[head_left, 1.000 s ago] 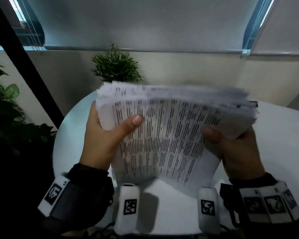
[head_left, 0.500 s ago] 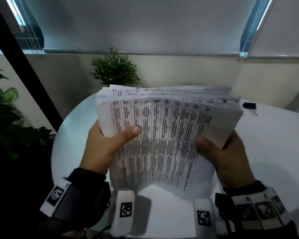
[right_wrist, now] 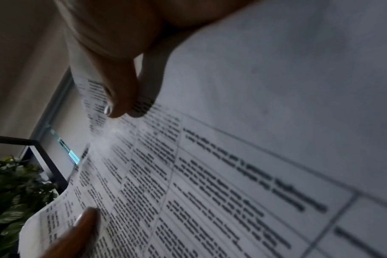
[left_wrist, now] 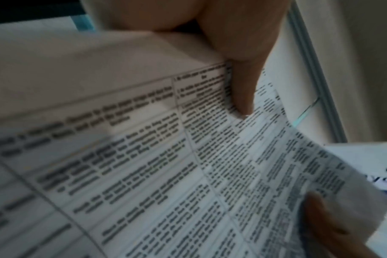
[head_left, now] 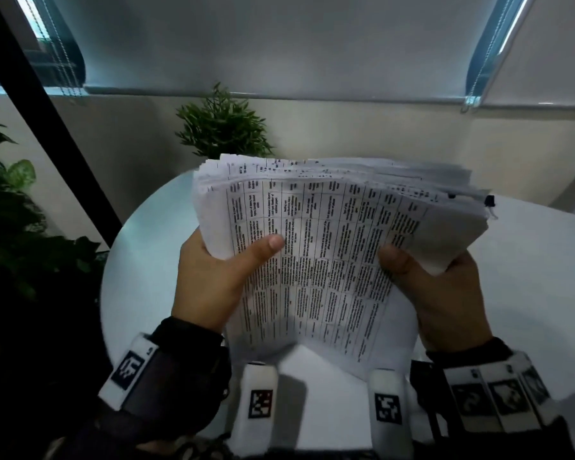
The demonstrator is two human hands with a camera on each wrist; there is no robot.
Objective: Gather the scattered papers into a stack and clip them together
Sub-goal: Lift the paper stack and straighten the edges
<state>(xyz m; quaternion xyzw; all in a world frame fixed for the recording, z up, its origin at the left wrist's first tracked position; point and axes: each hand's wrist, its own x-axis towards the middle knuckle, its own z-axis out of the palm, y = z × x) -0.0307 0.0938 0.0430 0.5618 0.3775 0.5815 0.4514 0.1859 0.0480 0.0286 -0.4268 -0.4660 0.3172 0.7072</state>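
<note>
A thick, uneven stack of printed papers (head_left: 326,254) with table text stands upright above the white round table (head_left: 140,260). My left hand (head_left: 213,277) grips its left side, thumb across the front sheet. My right hand (head_left: 435,293) grips the right side, thumb on the front. The sheets' top edges are fanned and not flush. A black binder clip (head_left: 489,201) peeks out behind the stack's upper right corner, on the table. Close up, the left wrist view shows the papers (left_wrist: 166,174) under my thumb; the right wrist view shows the papers (right_wrist: 232,174) likewise.
A small green plant (head_left: 223,127) stands at the table's far edge behind the stack. Larger leafy plants (head_left: 17,227) fill the left side, beside a black diagonal frame bar (head_left: 50,104). A wall and window blinds lie beyond.
The stack has been lifted and tilted a little, and now covers most of the binder clip that showed clear half a second ago. Both hands keep their grip.
</note>
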